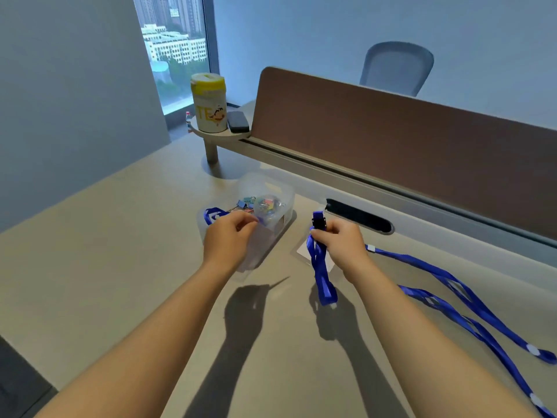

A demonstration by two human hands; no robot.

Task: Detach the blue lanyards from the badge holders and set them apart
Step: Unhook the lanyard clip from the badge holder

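So the blue lanyard (320, 268) being worked on is in the right hand (342, 241), bunched up in curled fingers just above the counter (120, 267), with its black clip end (319, 220) poking up past the knuckles and the folded strap dangling down to a little white tag at the bottom. Right under that hand there's a clear badge holder (304, 251) with a white card in it, lying flat on the counter; can't tell if the clip is hooked to it or not. The left hand (230, 236) is over the near end of a clear plastic box (271, 191), fingers curled in with the tips pinched together, but whether it's actually holding anything I can't tell. A second bit of blue lanyard (212, 215) peeks out at the left edge of the box, just beyond that hand, and the box has a pile of colourful binder clips (263, 203) in its far part. Off to the right, two more blue lanyards (470, 300) are stretched out on the counter, running toward the near right corner, well apart from the box. Farther back there's a dark cable slot (358, 217) in the counter, a brown divider panel (407, 140), a little round shelf with a yellow-lidded canister (209, 102) and a dark case (238, 121) beside it, a grey chair (396, 67) behind the panel, and a window (171, 40) far left.
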